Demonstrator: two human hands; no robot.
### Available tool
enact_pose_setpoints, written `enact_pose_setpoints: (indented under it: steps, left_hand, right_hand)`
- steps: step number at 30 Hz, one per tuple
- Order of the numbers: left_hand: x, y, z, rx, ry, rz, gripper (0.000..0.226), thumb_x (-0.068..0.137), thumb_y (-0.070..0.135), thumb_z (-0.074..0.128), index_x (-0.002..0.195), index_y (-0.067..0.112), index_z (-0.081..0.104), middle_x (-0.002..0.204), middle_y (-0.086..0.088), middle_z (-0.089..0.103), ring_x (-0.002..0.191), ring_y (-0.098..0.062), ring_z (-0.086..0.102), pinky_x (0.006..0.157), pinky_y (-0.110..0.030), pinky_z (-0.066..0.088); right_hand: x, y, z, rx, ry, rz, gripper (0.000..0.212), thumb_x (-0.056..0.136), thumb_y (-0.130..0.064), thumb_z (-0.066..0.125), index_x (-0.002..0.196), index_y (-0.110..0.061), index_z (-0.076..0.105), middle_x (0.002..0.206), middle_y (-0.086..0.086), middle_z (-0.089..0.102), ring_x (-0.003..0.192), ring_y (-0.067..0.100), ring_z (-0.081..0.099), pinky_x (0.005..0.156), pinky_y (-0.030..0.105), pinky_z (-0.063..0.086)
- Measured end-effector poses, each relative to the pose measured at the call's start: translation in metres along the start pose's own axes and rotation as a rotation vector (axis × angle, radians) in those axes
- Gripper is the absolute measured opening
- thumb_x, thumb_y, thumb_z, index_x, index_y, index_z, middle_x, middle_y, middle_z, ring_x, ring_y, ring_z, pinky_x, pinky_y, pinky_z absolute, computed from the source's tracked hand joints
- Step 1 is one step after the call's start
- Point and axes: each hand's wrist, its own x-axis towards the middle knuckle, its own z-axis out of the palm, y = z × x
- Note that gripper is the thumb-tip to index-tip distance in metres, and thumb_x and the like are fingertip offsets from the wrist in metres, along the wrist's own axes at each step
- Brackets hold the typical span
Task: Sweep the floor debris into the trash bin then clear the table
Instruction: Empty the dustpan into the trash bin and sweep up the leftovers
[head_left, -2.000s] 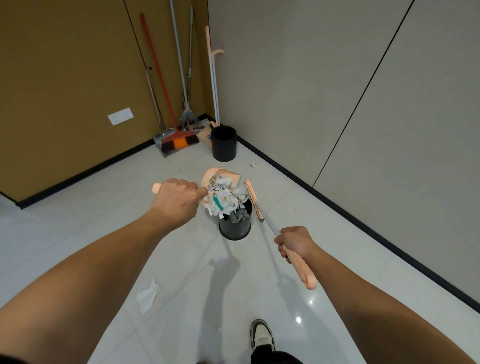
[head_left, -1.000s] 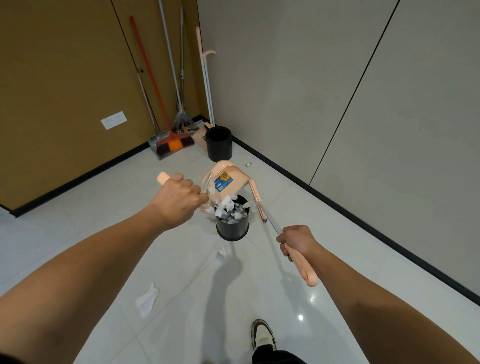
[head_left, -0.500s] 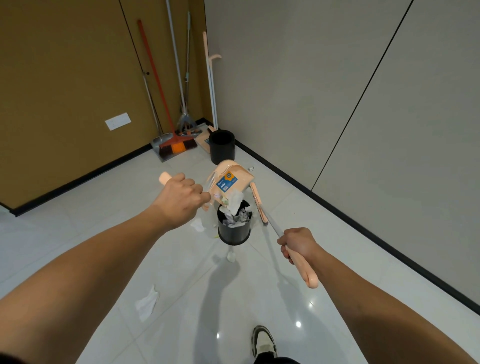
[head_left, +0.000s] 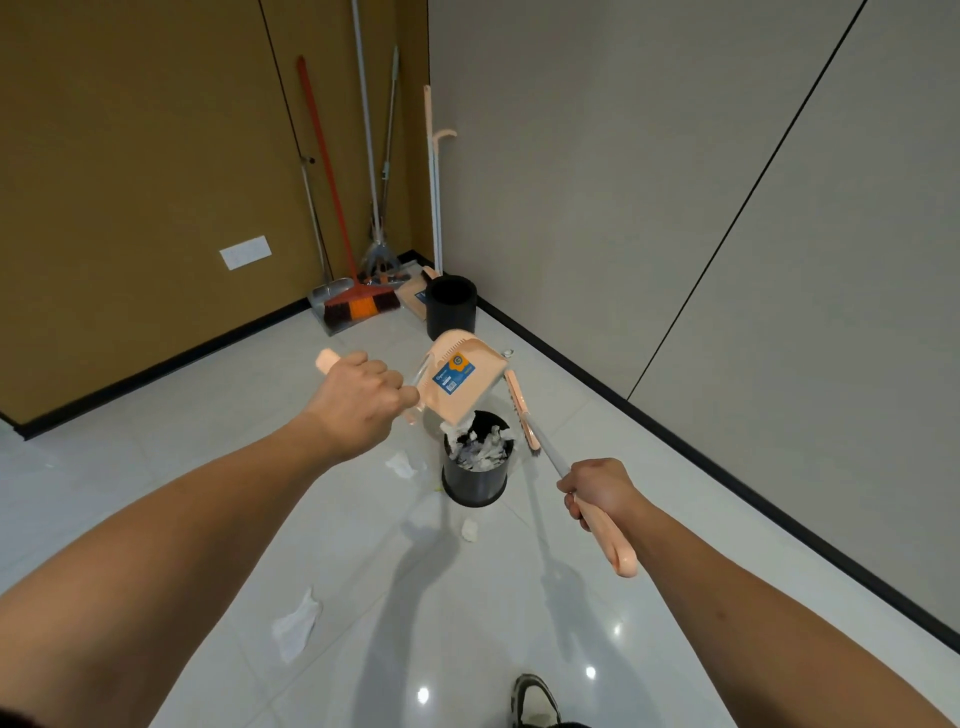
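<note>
On a glossy white tiled floor (head_left: 519, 597) stands a black round trash bin (head_left: 475, 475) stuffed with paper. The left hand (head_left: 358, 402) grips the peach plastic dustpan (head_left: 460, 382) tipped above it. The right hand (head_left: 597, 491) clasps the peach-handled broom (head_left: 605, 530) beside the bin.

Dustpan (head_left: 460, 382) over bin (head_left: 475, 475) mouth (broom (head_left: 522, 410) just right).

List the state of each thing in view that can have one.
Peach plastic dustpan: tipped over bin, gripped by left hand.
Round black trash bin: upright, full of paper.
Peach long-handled broom: raised, held by right hand.
White paper scraps: on floor.
</note>
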Motion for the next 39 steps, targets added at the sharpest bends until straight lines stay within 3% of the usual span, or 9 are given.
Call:
enact_pose_setpoints:
  steps: [4,13,16,20,25,28,32,35,39]
  left_hand:
    - [-0.010,-0.013,0.005,-0.060,0.042,-0.063,0.025,0.082,0.009,0.061,0.098,0.025,0.071,0.072,0.004,0.063,0.066,-0.018,0.058,0.062,-0.030,0.032]
    - [-0.008,-0.055,0.020,-0.173,0.119,-0.259,0.018,0.068,0.001,0.076,0.074,0.017,0.070,0.053,0.000,0.054,0.049,-0.024,0.050,0.055,-0.029,0.034]
    - [0.010,-0.072,0.035,-0.193,0.116,-0.317,0.017,0.070,0.001,0.075,0.076,0.016,0.070,0.054,-0.001,0.055,0.049,-0.025,0.051,0.057,-0.029,0.032]
    - [0.045,-0.095,0.068,-0.214,0.072,-0.396,0.012,0.076,0.003,0.069,0.078,0.015,0.070,0.057,-0.003,0.057,0.052,-0.027,0.052,0.058,-0.033,0.041]
    - [0.118,-0.123,0.120,-0.358,0.075,-0.811,0.003,0.086,0.022,0.065,0.084,0.022,0.067,0.061,0.000,0.058,0.053,-0.025,0.052,0.052,-0.028,0.039]
    - [0.169,-0.141,0.149,-0.380,-0.003,-0.931,0.004,0.085,0.028,0.064,0.084,0.024,0.065,0.059,0.001,0.056,0.053,-0.028,0.053,0.053,-0.027,0.041]
    - [0.230,-0.168,0.185,-0.405,-0.098,-1.169,0.014,0.084,0.036,0.064,0.077,0.025,0.059,0.053,0.008,0.042,0.045,-0.016,0.038,0.050,-0.022,0.028]
    - [0.262,-0.180,0.214,-0.393,-0.171,-1.266,0.020,0.085,0.039,0.063,0.072,0.025,0.057,0.052,0.007,0.043,0.045,-0.012,0.034,0.049,-0.020,0.024]
    - [0.281,-0.185,0.242,-0.379,-0.246,-1.295,0.031,0.091,0.045,0.052,0.071,0.022,0.056,0.056,0.002,0.049,0.053,-0.022,0.045,0.057,-0.029,0.039]
  right_hand:
    - [-0.004,-0.003,0.014,0.005,0.011,-0.011,0.015,0.078,0.001,0.063,0.068,-0.006,0.055,0.053,0.013,0.053,0.038,0.022,0.048,0.041,0.023,0.039]
    - [0.021,-0.025,0.037,0.009,0.041,0.007,0.002,0.080,0.003,0.062,0.079,0.001,0.061,0.056,0.014,0.055,0.038,0.022,0.049,0.040,0.022,0.039]
    - [0.048,-0.044,0.041,0.007,0.052,0.009,0.001,0.081,0.004,0.061,0.081,0.004,0.062,0.056,0.014,0.055,0.037,0.021,0.048,0.040,0.022,0.039]
    - [0.103,-0.075,0.044,-0.003,0.048,0.020,0.009,0.083,0.006,0.060,0.074,0.005,0.061,0.054,0.014,0.053,0.033,0.020,0.046,0.037,0.020,0.037]
    - [0.203,-0.123,0.038,-0.020,0.036,0.073,0.009,0.084,0.007,0.060,0.075,0.007,0.062,0.054,0.014,0.054,0.032,0.018,0.046,0.035,0.021,0.038]
    - [0.260,-0.151,0.029,-0.003,0.024,0.137,0.008,0.085,0.009,0.058,0.077,0.008,0.061,0.056,0.014,0.053,0.030,0.017,0.045,0.033,0.020,0.037]
    - [0.329,-0.185,0.015,-0.001,0.011,0.210,0.006,0.085,0.008,0.058,0.083,0.010,0.062,0.059,0.016,0.054,0.032,0.018,0.047,0.033,0.020,0.038]
    - [0.377,-0.198,0.010,0.008,0.021,0.252,0.009,0.084,0.007,0.058,0.090,0.013,0.064,0.066,0.018,0.057,0.040,0.020,0.051,0.037,0.022,0.043]
    - [0.432,-0.204,0.016,0.033,0.036,0.322,0.011,0.085,0.005,0.059,0.093,0.011,0.064,0.071,0.018,0.059,0.050,0.023,0.055,0.052,0.031,0.048]
